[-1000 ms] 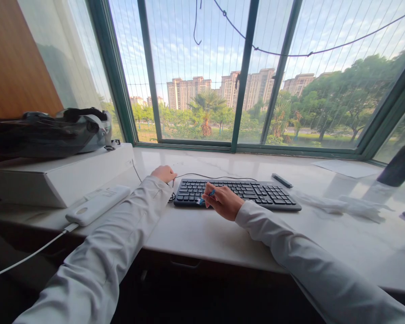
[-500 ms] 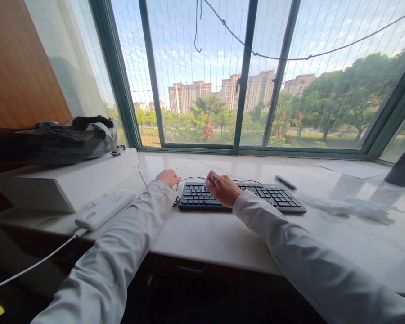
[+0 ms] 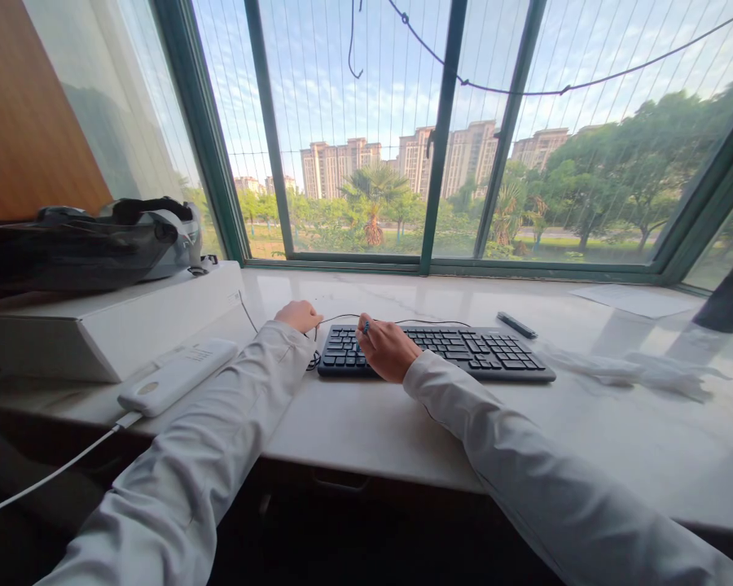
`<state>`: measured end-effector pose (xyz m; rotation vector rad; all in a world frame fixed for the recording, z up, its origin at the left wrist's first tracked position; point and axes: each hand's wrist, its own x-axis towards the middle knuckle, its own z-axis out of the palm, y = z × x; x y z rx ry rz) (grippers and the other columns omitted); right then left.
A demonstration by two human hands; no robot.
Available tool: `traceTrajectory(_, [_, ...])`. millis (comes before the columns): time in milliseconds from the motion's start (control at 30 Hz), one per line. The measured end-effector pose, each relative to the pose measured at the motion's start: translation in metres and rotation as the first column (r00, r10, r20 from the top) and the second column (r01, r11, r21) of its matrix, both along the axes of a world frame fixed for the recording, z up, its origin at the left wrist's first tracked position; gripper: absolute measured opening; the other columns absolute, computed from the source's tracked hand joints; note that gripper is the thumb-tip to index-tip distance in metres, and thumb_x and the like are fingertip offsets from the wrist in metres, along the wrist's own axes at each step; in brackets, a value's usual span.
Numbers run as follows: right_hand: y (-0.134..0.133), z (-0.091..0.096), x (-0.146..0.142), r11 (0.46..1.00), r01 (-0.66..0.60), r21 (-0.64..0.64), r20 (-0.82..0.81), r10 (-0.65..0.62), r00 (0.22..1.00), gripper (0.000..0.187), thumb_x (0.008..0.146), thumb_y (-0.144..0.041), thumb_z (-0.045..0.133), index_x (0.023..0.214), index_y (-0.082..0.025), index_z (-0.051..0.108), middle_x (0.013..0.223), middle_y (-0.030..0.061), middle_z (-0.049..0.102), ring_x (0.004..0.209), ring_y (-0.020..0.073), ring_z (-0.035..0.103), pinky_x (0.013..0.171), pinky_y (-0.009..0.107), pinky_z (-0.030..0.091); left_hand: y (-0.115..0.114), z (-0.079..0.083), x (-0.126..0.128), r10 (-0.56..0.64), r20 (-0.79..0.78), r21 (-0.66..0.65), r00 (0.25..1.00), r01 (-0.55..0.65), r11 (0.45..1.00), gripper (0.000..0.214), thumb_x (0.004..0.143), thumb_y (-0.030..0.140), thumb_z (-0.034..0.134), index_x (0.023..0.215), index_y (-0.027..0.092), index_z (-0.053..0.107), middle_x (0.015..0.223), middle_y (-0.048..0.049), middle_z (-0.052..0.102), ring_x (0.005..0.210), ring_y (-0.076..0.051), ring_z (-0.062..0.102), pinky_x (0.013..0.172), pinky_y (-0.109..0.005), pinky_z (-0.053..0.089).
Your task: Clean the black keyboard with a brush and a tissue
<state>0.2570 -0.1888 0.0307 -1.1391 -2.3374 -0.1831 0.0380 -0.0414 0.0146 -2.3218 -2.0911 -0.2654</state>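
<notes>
A black keyboard (image 3: 458,350) lies flat on the pale marble-like sill. My right hand (image 3: 388,348) is over its left part, fingers closed around a small blue tool (image 3: 366,327). Only bits of this tool show, so its kind is unclear. Left of the keyboard, my left hand (image 3: 298,316) is closed, with the thin black cable (image 3: 342,317) running to its fingertips. This cable passes behind the keyboard, and a bundled coil of it (image 3: 313,360) sits below the left hand's fingers.
A white power strip (image 3: 180,378) with a white cord lies beside my left forearm. Behind it a white box (image 3: 177,317) carries a dark visor-like headset (image 3: 116,244). At right are a small black stick-like object (image 3: 516,325), crumpled clear plastic (image 3: 635,373) and a paper sheet (image 3: 635,301).
My right hand has moved slightly left over the keyboard with the blue tool. My left hand keeps its place by the cable. The whole view has shifted a little.
</notes>
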Motion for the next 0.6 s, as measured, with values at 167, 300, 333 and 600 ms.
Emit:
traceTrajectory(167, [-0.002,-0.001,0.001,1.0,-0.002,0.008,0.013,0.002,1.0,0.014,0.094,-0.016,0.033,0.096,-0.014,0.047,0.072,0.0072,0.062,0.066,0.0171,0.057,0.063,0.029,0.041,-0.003,0.002,0.001,0.004,-0.001,0.006,1.0,-0.004,1.0,0.039,0.074,0.053,0.048,0.077,0.026,0.076,0.089,-0.0074,0.07,0.085,-0.022,0.062,0.073,-0.028,0.046])
traceTrajectory(300, [-0.005,-0.001,0.0,1.0,-0.025,0.004,0.038,0.024,0.999,0.014,0.094,-0.016,0.032,0.096,-0.014,0.046,0.072,0.0059,0.061,0.067,0.0162,0.056,0.063,0.028,0.041,-0.005,0.003,0.001,0.012,-0.003,0.001,1.0,-0.012,1.0,0.038,0.074,0.053,0.049,0.079,0.026,0.076,0.092,-0.0077,0.07,0.087,-0.022,0.062,0.075,-0.027,0.046])
traceTrajectory(333, [-0.006,0.0,0.0,0.999,-0.036,0.001,0.034,0.035,0.999,0.014,0.094,-0.016,0.032,0.095,-0.014,0.046,0.071,0.0055,0.061,0.067,0.016,0.056,0.063,0.028,0.041,-0.005,0.003,0.002,0.013,-0.004,-0.001,1.0,-0.013,1.0,0.038,0.074,0.053,0.049,0.079,0.026,0.076,0.092,-0.0075,0.07,0.087,-0.022,0.062,0.075,-0.027,0.046])
traceTrajectory(600, [-0.012,0.003,-0.001,0.994,-0.107,-0.003,-0.008,0.107,0.994,0.014,0.093,-0.017,0.034,0.091,-0.016,0.048,0.063,0.0021,0.056,0.057,0.0151,0.049,0.06,0.028,0.038,-0.005,0.004,0.001,0.014,-0.012,-0.005,1.0,-0.014,1.0,0.038,0.074,0.052,0.049,0.08,0.026,0.076,0.092,-0.007,0.07,0.086,-0.022,0.063,0.075,-0.027,0.046])
